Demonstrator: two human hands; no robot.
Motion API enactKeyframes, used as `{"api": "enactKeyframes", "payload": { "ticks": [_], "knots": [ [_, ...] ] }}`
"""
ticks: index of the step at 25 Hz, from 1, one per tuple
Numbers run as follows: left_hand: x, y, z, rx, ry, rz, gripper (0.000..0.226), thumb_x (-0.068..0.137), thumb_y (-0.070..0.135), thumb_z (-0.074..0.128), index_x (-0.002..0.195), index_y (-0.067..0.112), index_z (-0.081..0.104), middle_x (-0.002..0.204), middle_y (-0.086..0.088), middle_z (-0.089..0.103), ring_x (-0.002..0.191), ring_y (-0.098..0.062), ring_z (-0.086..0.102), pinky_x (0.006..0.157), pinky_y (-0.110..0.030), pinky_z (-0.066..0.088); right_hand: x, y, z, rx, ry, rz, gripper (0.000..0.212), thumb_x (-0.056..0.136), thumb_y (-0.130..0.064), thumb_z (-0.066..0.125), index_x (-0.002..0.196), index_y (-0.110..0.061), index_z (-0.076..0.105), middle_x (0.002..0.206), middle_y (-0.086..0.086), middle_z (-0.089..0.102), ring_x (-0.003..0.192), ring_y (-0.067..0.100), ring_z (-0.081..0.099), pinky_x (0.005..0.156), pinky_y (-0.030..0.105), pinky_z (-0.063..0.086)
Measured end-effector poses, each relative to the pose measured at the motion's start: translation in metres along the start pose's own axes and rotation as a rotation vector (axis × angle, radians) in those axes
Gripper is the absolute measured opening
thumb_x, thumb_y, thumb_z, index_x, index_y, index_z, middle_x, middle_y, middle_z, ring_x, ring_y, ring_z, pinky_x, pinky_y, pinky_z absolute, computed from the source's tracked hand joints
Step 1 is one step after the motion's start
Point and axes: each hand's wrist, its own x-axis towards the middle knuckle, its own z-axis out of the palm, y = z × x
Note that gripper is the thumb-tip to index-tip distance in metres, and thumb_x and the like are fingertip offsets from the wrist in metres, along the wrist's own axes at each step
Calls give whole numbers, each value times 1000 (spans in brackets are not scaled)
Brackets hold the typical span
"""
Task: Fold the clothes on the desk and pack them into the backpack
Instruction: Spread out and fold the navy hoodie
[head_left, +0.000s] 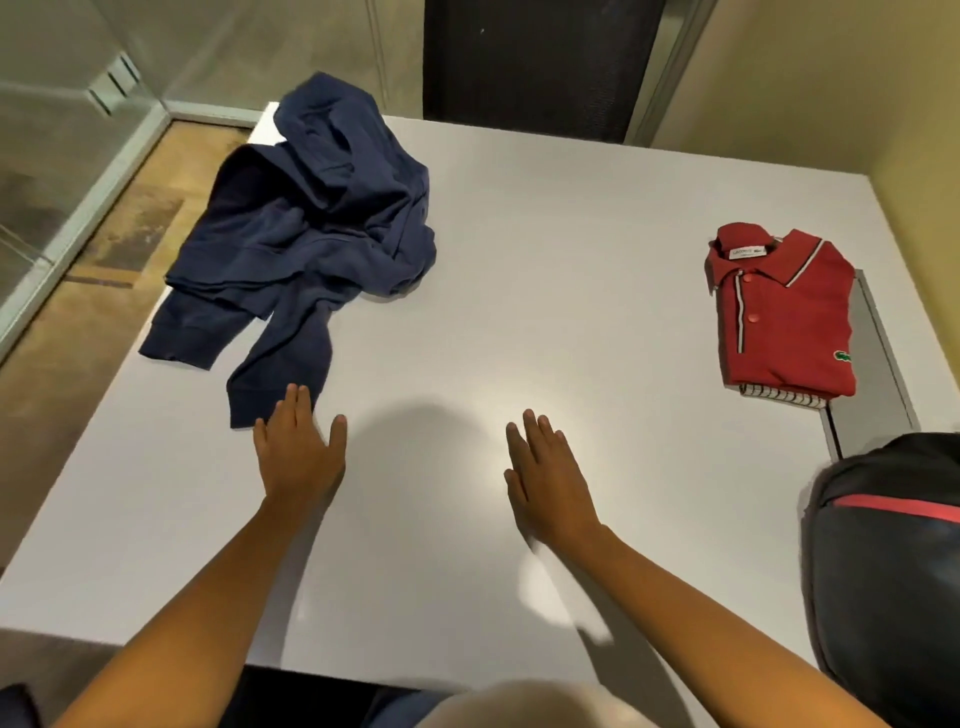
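A crumpled navy sweatshirt lies at the far left of the white desk, one sleeve trailing toward me. My left hand is flat with straight fingers, its fingertips at the cuff of that sleeve. My right hand hovers flat over bare desk in the middle, holding nothing. A folded red polo shirt sits at the right on top of a folded striped garment. A dark backpack with a red stripe stands at the desk's near right corner.
A grey panel is set into the desk under and beside the red polo. A dark chair back stands behind the far edge. Floor and a glass partition lie to the left.
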Motion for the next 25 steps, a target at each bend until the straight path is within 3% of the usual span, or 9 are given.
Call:
{"api": "enactKeyframes", "payload": {
  "ticks": [5, 9, 12, 14, 16, 17, 19, 21, 25],
  "knots": [
    [-47, 21, 3, -187, -41, 150, 68, 91, 40, 60, 147, 9, 37, 155, -6, 33, 131, -32, 41, 105, -44, 38, 17, -20, -9, 54, 34, -83, 35, 89, -12, 52, 123, -4, 55, 129, 17, 52, 115, 38, 52, 96, 43, 43],
    [-95, 46, 18, -179, -161, 255, 73, 94, 51, 46, 154, 18, 20, 161, 2, 16, 143, -22, 25, 112, -34, 31, 32, -47, -14, 175, 197, -280, 35, 100, -19, 44, 128, -5, 58, 135, 15, 56, 126, 29, 52, 110, 39, 39],
    [-121, 60, 27, -164, -219, 342, 72, 95, 49, 30, 155, 17, 9, 163, 2, 4, 148, -18, 14, 117, -28, 17, 55, -75, -25, 269, 63, -293, 37, 100, -23, 47, 135, -15, 52, 140, 6, 53, 129, 22, 49, 110, 37, 37],
    [-129, 66, 25, -222, -233, 378, 66, 98, 43, 29, 155, 14, 14, 162, 0, 13, 147, -15, 17, 116, -23, 15, 78, -87, -30, 288, -108, -356, 40, 103, -32, 39, 142, -26, 44, 149, -6, 42, 136, 12, 37, 111, 30, 30],
    [-130, 65, 16, -299, -203, 447, 56, 98, 39, 26, 147, 12, 36, 150, -2, 40, 138, -14, 36, 114, -22, 27, 93, -89, -24, 125, -229, -485, 49, 102, -16, 41, 150, -24, 33, 158, 0, 27, 144, 18, 24, 114, 30, 24],
    [-128, 62, 11, -346, -170, 469, 52, 98, 36, 26, 138, 14, 49, 139, -1, 52, 128, -12, 46, 110, -23, 36, 98, -88, -20, 34, -228, -530, 52, 101, -10, 45, 150, -22, 34, 156, 6, 30, 141, 26, 29, 113, 34, 30],
    [-122, 50, 4, -434, -67, 458, 39, 97, 28, 31, 117, 17, 63, 116, 5, 64, 108, -6, 55, 96, -21, 43, 100, -84, -15, 4, -163, -573, 45, 95, -7, 52, 139, -15, 52, 135, 15, 52, 112, 36, 54, 90, 41, 49],
    [-113, 38, -2, -442, 24, 396, 33, 97, 26, 33, 108, 19, 64, 107, 8, 63, 100, -4, 52, 93, -10, 35, 94, -79, -12, -1, -101, -563, 33, 84, -6, 61, 117, -9, 66, 101, 14, 63, 74, 33, 57, 59, 31, 43],
    [-99, 23, -9, -412, 121, 295, 32, 97, 28, 33, 106, 22, 63, 110, 11, 61, 107, 0, 49, 98, -3, 24, 75, -54, -23, -84, 7, -433, 32, 69, 3, 71, 99, -9, 66, 79, 8, 58, 56, 28, 49, 50, 29, 27]
  ]
}}
